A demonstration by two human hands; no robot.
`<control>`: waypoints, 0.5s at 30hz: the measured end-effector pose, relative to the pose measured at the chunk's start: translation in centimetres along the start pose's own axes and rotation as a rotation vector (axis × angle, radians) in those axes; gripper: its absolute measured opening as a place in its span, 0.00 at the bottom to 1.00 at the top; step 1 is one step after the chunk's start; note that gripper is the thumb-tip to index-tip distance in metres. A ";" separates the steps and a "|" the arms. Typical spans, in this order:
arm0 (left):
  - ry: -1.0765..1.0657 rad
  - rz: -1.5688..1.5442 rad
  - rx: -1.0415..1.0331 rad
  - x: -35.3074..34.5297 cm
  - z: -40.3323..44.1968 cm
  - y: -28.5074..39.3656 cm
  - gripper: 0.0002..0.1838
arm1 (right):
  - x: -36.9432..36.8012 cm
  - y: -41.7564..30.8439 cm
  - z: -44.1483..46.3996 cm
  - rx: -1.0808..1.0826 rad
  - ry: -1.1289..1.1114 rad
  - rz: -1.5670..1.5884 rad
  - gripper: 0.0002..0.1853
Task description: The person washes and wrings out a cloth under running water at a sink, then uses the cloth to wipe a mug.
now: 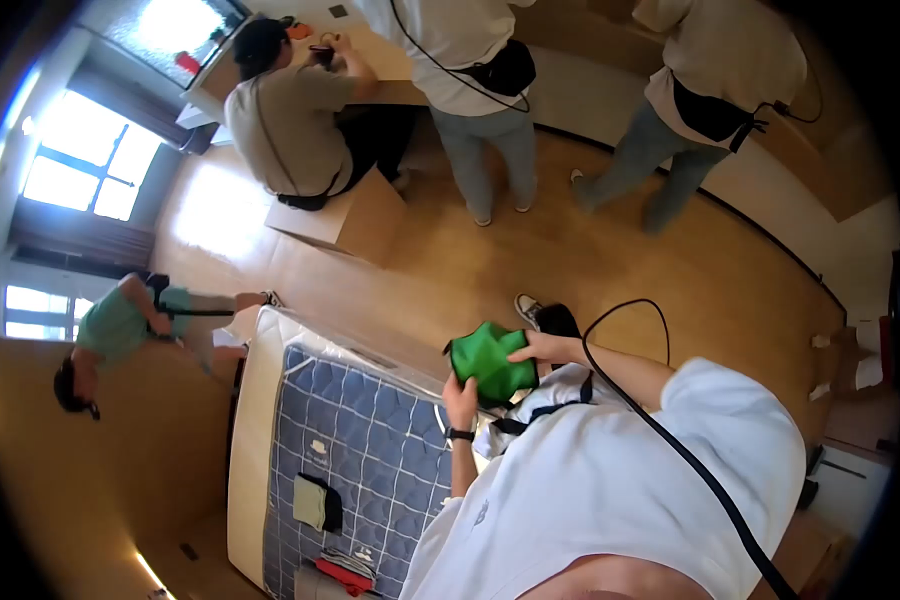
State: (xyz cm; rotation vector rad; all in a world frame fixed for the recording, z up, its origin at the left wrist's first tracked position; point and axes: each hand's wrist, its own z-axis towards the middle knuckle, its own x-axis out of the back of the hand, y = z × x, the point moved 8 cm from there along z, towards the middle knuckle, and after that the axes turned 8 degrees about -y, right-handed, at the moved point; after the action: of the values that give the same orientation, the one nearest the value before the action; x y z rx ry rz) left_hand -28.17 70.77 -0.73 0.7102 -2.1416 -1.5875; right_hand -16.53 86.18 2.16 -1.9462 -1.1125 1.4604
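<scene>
A bright green piece of fabric with dark edges (492, 362), whose exact kind I cannot make out, is held up in front of my waist. My left hand (460, 400), with a dark watch at its wrist, grips the fabric's lower left edge. On the right side, the fingers of my right hand (542, 347) are closed on its edge, thumb across the green surface. Just below the fabric, a white and dark cloth or bag (545, 392) lies against my body. The blue checked mattress (370, 420) is beside my left hand.
On the mattress lie a folded pale green and dark cloth (317, 502) and a red and grey pile (345, 572). One person (290, 130) sits on a box (370, 215) at a desk; two people (485, 100) (715, 100) stand ahead. Another person (120, 320) is at left. A black cable (670, 450) crosses my shirt.
</scene>
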 end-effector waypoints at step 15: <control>0.949 -0.670 0.093 13.5 7.4 -0.3 0.09 | 3.0 -13.7 26.3 -0.249 -0.262 -0.284 0.12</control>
State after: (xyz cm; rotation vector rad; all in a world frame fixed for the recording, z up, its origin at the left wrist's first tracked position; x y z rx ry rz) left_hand -43.19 68.30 -3.09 1.8842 -1.3096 -1.0165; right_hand -45.39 93.74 2.18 -1.6910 -1.6837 1.5039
